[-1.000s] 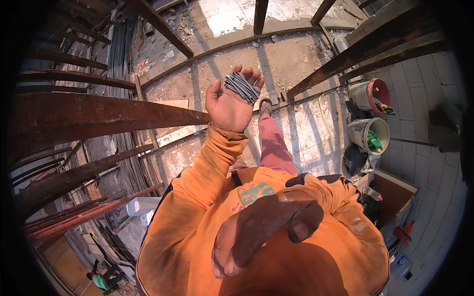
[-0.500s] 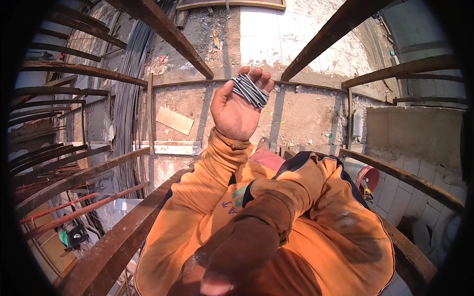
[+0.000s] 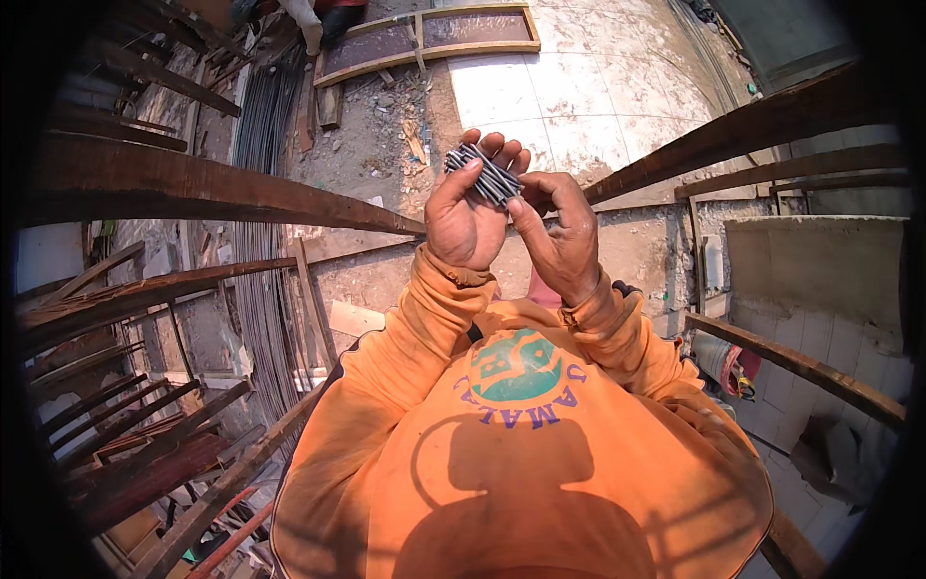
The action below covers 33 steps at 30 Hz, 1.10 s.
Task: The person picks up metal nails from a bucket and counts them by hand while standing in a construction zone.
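Note:
A bunch of grey metal nails lies across the fingers of my left hand. That hand is palm up, its fingers curled and its thumb laid over the nails. From the right, my right hand meets the lower right end of the bunch. Its thumb and forefinger close on the nail ends there. How many nails it grips is hidden by the fingers. Both forearms are in orange sleeves.
Dark wooden beams surround me on both sides, over the ground below. Long steel rods run along the left. A wooden frame lies ahead beside white tiles. A red bucket stands at right. Part of another person shows at far left.
My right hand has come up from the lower edge to the nails in my left hand. My left thumb now rests over them. The view has turned, and another person shows at the top left.

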Tool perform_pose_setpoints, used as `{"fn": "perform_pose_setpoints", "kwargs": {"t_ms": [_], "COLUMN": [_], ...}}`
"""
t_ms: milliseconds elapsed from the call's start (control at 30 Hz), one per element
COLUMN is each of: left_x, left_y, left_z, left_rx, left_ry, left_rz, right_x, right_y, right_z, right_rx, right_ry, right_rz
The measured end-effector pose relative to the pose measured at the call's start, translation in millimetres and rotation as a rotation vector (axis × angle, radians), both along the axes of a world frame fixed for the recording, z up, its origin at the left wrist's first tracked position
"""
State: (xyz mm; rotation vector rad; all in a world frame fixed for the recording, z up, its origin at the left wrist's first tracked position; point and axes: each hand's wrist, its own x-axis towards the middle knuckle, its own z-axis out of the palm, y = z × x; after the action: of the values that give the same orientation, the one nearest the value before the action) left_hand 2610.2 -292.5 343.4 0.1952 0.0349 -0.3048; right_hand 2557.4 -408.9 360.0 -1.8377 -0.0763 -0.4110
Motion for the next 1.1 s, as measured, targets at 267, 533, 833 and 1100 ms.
{"fn": "perform_pose_setpoints", "kwargs": {"t_ms": [267,533,833,1100], "left_x": [106,251,505,676], "left_y": [23,17,-102,-216], "left_z": [-12,-42,-67,-79], "left_rx": [0.122,0.175,0.276,0.48], "left_ry": [0.018,0.125,0.193,-0.022], "left_rz": [0.144,0.205,0.228,-0.4], "right_x": [137,309,566,717], "right_y": [15,-8,-131,-270], "right_z": [6,-16,-55,-33], "right_rx": [-0.275,-0.247,-0.284,0.12], "right_ry": [-0.071,-0.049,-0.034,0.289], "right_rz": [0.13,0.31,0.405,0.268]}}
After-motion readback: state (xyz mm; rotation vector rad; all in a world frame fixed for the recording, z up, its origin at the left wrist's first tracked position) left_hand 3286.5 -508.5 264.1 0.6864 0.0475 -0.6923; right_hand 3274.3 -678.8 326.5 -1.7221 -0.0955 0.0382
